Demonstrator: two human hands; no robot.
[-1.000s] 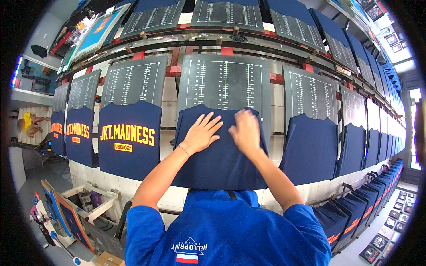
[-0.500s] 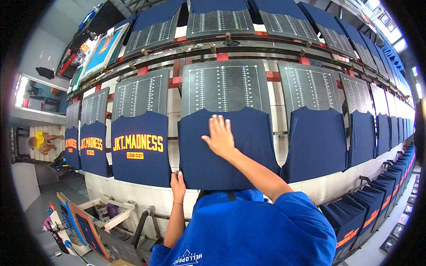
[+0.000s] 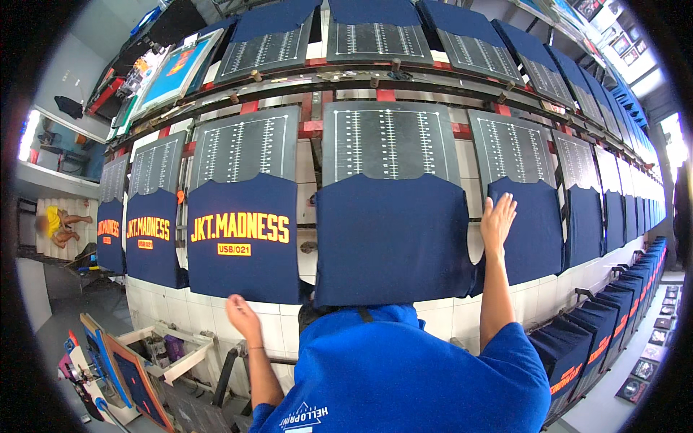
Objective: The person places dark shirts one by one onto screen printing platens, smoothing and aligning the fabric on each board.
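Note:
A plain navy shirt [image 3: 393,242] lies flat on the dark printing board [image 3: 390,144] in front of me. My right hand [image 3: 498,222] is open, fingers stretched, over the left edge of the neighbouring navy shirt [image 3: 530,234]; whether it touches the cloth I cannot tell. My left hand [image 3: 244,317] hangs open, with nothing in it, just below the hem of a navy shirt with yellow-orange lettering [image 3: 245,270]. White ruled scales run down the boards above the shirts' necklines.
Red-and-black metal rails [image 3: 310,130] carry the boards, with another row of shirts [image 3: 375,11] beyond. Printed shirts [image 3: 570,353] hang on boards at lower right. Framed screens [image 3: 137,375] stand at lower left. A person in yellow [image 3: 61,222] sits far left.
My right hand has left the middle shirt for the shirt to its right. My left hand has let go of the middle shirt's lower left edge and moved left. The view has shifted slightly.

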